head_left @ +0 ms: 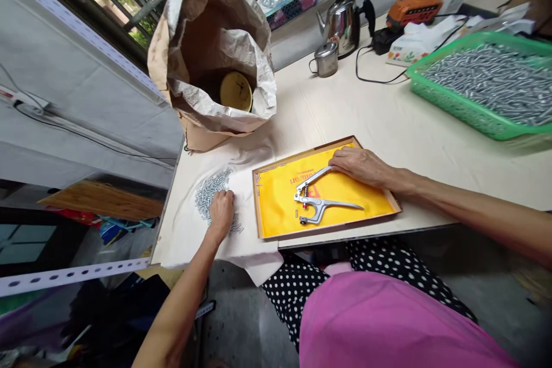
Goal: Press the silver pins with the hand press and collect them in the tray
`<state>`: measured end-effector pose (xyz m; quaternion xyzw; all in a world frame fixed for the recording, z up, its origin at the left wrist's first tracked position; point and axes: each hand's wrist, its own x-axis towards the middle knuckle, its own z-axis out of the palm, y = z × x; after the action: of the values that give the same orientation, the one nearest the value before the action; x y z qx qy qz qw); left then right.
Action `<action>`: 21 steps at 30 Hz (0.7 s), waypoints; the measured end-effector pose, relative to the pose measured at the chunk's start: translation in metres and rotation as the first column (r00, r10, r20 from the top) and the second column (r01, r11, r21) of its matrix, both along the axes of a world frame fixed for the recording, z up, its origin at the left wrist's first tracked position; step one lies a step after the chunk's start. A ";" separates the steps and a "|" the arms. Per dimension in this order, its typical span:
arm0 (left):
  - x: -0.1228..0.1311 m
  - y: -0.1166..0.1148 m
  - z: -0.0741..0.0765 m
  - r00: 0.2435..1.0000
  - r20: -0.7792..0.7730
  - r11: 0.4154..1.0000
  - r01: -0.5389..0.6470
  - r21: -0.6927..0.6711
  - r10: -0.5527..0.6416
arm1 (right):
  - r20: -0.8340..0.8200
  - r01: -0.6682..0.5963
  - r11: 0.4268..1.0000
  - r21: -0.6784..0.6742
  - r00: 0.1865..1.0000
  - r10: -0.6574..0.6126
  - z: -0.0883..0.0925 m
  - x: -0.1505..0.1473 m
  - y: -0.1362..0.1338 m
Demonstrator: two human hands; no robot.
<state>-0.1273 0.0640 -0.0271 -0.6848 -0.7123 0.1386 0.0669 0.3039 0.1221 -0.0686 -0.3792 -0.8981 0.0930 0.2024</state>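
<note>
In the head view, silver snap-fastener pliers [318, 204] lie spread apart in a shallow cardboard tray [264, 229] lined with yellow printed material. My right hand [360, 165] is closed around the end of their upper handle. A single small metal piece [296, 214] lies beside the jaw, and a few more line the tray's far left edge. To the left, my left hand [222, 211] rests at the edge of a heap of small metal pins [211, 192] on the cloth. Its fingers are curled together; whatever they pinch is hidden.
Behind the heap stands a large open paper-lined sack [215, 121] with a round yellowish container inside. A green basket [463, 118] full of metal pins sits at right. At the back are a steel kettle [342, 26], a metal cup [326, 60] and an orange battery pack [414, 10].
</note>
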 end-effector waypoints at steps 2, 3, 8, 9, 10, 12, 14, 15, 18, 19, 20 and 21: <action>-0.003 0.003 0.000 1.000 0.015 1.000 0.009 -0.012 -0.009 | 0.019 0.027 1.000 0.009 0.999 -0.028 0.003 0.004 0.004; -0.004 0.004 -0.001 0.999 0.031 1.000 0.008 -0.010 -0.008 | 0.039 0.037 0.999 0.017 0.999 -0.038 0.004 0.006 0.006; -0.010 0.006 0.002 0.989 0.144 0.999 -0.037 0.012 0.035 | 0.141 0.053 0.998 -0.022 0.989 -0.049 0.007 0.009 0.010; -0.008 0.006 0.005 0.983 0.182 0.999 -0.044 0.027 0.038 | 0.150 0.061 0.997 -0.049 0.987 -0.053 0.006 0.008 0.010; -0.005 0.005 0.008 0.971 0.236 0.997 -0.055 0.053 0.041 | 0.153 0.073 0.995 -0.072 0.986 -0.061 0.006 0.007 0.008; 0.010 0.002 0.016 0.915 0.399 0.988 -0.109 0.110 0.057 | 0.138 0.106 0.991 -0.083 0.986 -0.094 0.008 0.003 0.003; 0.037 -0.002 0.024 0.783 0.617 0.975 -0.191 0.112 0.083 | 0.114 0.138 0.988 -0.065 0.985 -0.130 0.013 -0.002 -0.005; 0.053 -0.005 0.026 0.684 0.722 0.974 -0.214 0.069 0.099 | 0.114 0.140 0.988 -0.065 0.985 -0.132 0.016 -0.005 -0.011; 0.110 -0.015 0.025 0.351 0.918 0.978 -0.164 -0.132 0.183 | 0.180 0.095 0.987 -0.133 0.981 -0.070 0.023 -0.013 -0.031; 0.127 -0.017 0.022 0.274 0.936 0.972 -0.137 -0.191 0.222 | 0.207 0.078 0.984 -0.161 0.977 -0.043 0.023 -0.014 -0.038; 0.142 -0.020 0.019 0.221 0.940 0.964 -0.116 -0.240 0.260 | 0.229 0.066 0.981 -0.183 0.973 -0.022 0.023 -0.016 -0.045; 0.153 -0.021 0.015 0.189 0.937 0.955 -0.106 -0.279 0.294 | 0.247 0.063 0.978 -0.197 0.969 -0.013 0.021 -0.017 -0.051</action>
<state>0.0261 0.0427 -0.0126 -0.5240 -0.6669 -0.2579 -0.4627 0.2870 0.0713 -0.0471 -0.4236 -0.8945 0.1327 0.0520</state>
